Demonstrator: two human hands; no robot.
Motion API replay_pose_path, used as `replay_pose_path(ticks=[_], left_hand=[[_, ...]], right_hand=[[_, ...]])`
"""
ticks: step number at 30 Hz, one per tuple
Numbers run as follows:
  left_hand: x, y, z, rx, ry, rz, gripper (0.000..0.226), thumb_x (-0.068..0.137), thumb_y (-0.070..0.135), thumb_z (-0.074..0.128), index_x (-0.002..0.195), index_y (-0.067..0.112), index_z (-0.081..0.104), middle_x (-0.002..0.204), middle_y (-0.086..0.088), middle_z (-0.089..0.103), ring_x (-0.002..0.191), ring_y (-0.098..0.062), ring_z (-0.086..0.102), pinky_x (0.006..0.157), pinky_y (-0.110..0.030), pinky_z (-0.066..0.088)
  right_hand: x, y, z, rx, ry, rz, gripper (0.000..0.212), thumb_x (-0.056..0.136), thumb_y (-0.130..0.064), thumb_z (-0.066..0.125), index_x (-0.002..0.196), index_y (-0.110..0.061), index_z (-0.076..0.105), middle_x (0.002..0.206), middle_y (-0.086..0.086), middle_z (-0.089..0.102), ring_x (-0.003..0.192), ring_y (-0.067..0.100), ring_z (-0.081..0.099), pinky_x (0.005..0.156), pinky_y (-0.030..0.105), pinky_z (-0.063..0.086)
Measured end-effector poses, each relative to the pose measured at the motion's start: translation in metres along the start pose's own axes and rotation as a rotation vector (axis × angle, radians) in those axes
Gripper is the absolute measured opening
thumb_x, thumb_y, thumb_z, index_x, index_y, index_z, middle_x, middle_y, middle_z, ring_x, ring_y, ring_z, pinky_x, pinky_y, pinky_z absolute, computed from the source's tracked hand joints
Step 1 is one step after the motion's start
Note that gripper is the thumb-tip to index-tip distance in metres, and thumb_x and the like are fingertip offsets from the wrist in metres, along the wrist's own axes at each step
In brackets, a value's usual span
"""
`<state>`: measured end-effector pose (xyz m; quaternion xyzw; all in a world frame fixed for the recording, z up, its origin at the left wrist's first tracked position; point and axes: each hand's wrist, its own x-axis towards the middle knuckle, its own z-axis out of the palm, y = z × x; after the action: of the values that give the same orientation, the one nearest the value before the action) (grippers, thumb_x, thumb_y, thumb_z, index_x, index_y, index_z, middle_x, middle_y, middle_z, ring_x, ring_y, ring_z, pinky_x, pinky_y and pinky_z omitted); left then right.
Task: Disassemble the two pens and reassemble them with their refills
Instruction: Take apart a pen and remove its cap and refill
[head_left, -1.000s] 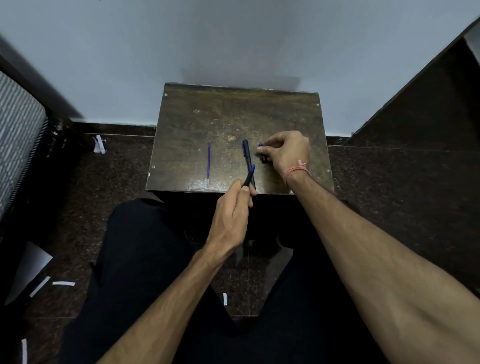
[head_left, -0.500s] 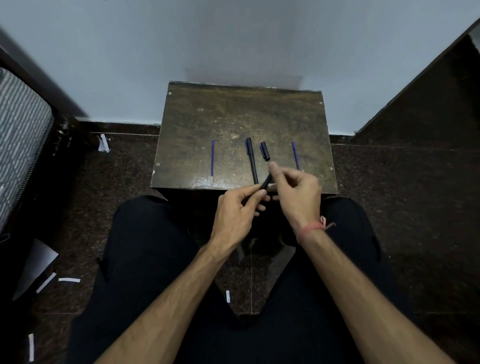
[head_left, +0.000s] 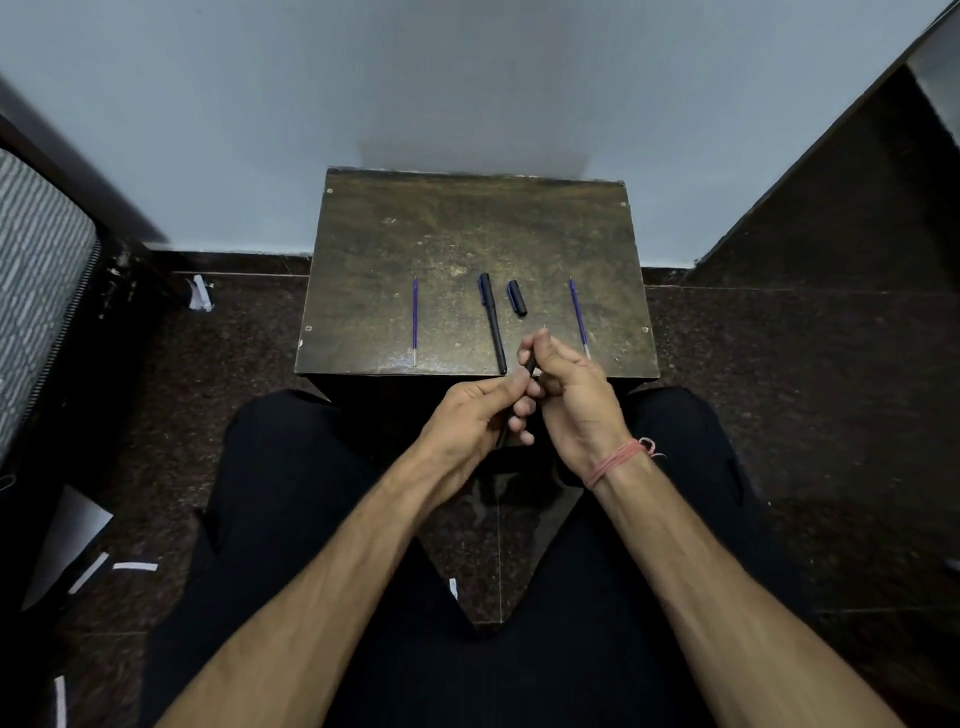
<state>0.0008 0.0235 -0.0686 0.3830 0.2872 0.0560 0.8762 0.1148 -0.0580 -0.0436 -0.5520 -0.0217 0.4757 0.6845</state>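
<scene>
On the small dark wooden table (head_left: 467, 228) lie a blue refill (head_left: 415, 321) at the left, a whole black pen (head_left: 492, 322) in the middle, a loose black cap (head_left: 517, 298) beside it, and a second blue refill (head_left: 578, 316) at the right. Just in front of the table's near edge my left hand (head_left: 467, 415) grips a black pen barrel (head_left: 529, 368), mostly hidden by fingers. My right hand (head_left: 571, 395) is closed around the barrel's upper end; its wrist bears a pink thread band.
A pale wall rises right behind the table. Dark stone floor surrounds it, with paper scraps (head_left: 200, 293) at the left. A patterned cushion (head_left: 36, 270) stands at the far left and dark furniture (head_left: 841, 208) at the right. My black-trousered legs fill the foreground.
My right hand left the cap on the table and came back to the barrel held by my left hand. Both hands now clasp that barrel more tightly.
</scene>
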Motion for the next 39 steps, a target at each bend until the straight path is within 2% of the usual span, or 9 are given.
replay_pose_path(ticks=[7,10,12,17,22,28,32,36,39], left_hand=[[-0.004,0.006,0.0,-0.115,-0.042,-0.003,0.026,0.112,0.035,0.063,0.106,0.015,0.08,0.081,0.005,0.064,0.063,-0.002,0.058,0.07,-0.025,0.064],[-0.003,0.002,-0.002,-0.047,0.005,0.043,0.027,0.115,0.03,0.062,0.11,0.012,0.083,0.087,0.002,0.07,0.069,-0.005,0.062,0.073,-0.026,0.065],[-0.002,0.001,-0.002,-0.001,0.026,0.057,0.028,0.116,0.029,0.061,0.109,0.014,0.085,0.088,0.002,0.071,0.071,-0.005,0.063,0.074,-0.026,0.065],[0.002,0.0,-0.004,0.044,0.081,0.09,0.027,0.114,0.029,0.064,0.112,0.011,0.084,0.088,0.001,0.072,0.071,-0.005,0.064,0.072,-0.026,0.065],[0.003,-0.004,-0.004,0.088,0.108,0.093,0.026,0.114,0.027,0.063,0.114,0.009,0.083,0.087,0.002,0.072,0.069,-0.005,0.062,0.07,-0.025,0.064],[0.004,-0.003,-0.005,0.103,0.121,0.102,0.026,0.114,0.026,0.064,0.114,0.011,0.084,0.089,0.001,0.073,0.07,-0.005,0.063,0.072,-0.025,0.065],[0.004,-0.004,-0.003,0.131,0.14,0.093,0.025,0.115,0.024,0.063,0.116,0.009,0.083,0.088,0.002,0.074,0.069,-0.005,0.062,0.071,-0.024,0.063],[0.005,-0.003,-0.005,0.16,0.15,0.1,0.025,0.115,0.024,0.063,0.115,0.009,0.083,0.089,0.002,0.075,0.07,-0.005,0.064,0.071,-0.024,0.063],[0.004,-0.004,-0.005,0.173,0.144,0.097,0.023,0.115,0.024,0.064,0.114,0.011,0.084,0.089,0.003,0.076,0.07,-0.004,0.064,0.071,-0.023,0.064]], right_hand=[[0.006,-0.005,0.0,0.03,-0.144,0.02,0.039,0.106,-0.046,0.061,0.129,-0.019,0.076,0.099,0.001,0.071,0.054,0.011,0.049,0.046,0.029,0.053],[0.008,-0.004,0.0,-0.005,-0.057,-0.08,0.037,0.095,-0.032,0.078,0.126,-0.013,0.07,0.084,0.003,0.061,0.05,0.012,0.05,0.042,0.029,0.051],[0.009,-0.003,-0.004,0.017,-0.033,-0.097,0.032,0.098,-0.022,0.076,0.126,-0.008,0.069,0.095,0.006,0.071,0.054,0.013,0.055,0.044,0.03,0.054],[0.009,-0.012,-0.008,0.024,-0.142,-0.045,0.043,0.11,-0.023,0.054,0.153,-0.023,0.058,0.144,0.003,0.072,0.127,0.023,0.07,0.074,0.031,0.058],[0.012,-0.007,-0.009,-0.116,0.013,-0.225,0.04,0.101,-0.008,0.073,0.141,-0.013,0.066,0.098,-0.004,0.073,0.07,0.014,0.06,0.066,0.024,0.058],[0.014,-0.014,-0.011,-0.066,-0.111,-0.148,0.048,0.108,-0.009,0.053,0.15,-0.03,0.059,0.143,0.005,0.073,0.13,0.023,0.07,0.104,0.04,0.058],[0.015,-0.009,-0.011,-0.199,0.011,-0.243,0.043,0.1,-0.009,0.076,0.141,-0.019,0.068,0.11,0.002,0.072,0.084,0.013,0.068,0.079,0.03,0.059],[0.017,-0.014,-0.018,-0.126,-0.08,-0.198,0.051,0.105,0.001,0.051,0.149,-0.022,0.061,0.132,0.012,0.077,0.113,0.024,0.076,0.091,0.032,0.061],[0.016,-0.015,-0.014,-0.182,-0.061,-0.21,0.045,0.105,-0.007,0.059,0.146,-0.023,0.063,0.136,0.004,0.074,0.118,0.02,0.075,0.094,0.033,0.061]])
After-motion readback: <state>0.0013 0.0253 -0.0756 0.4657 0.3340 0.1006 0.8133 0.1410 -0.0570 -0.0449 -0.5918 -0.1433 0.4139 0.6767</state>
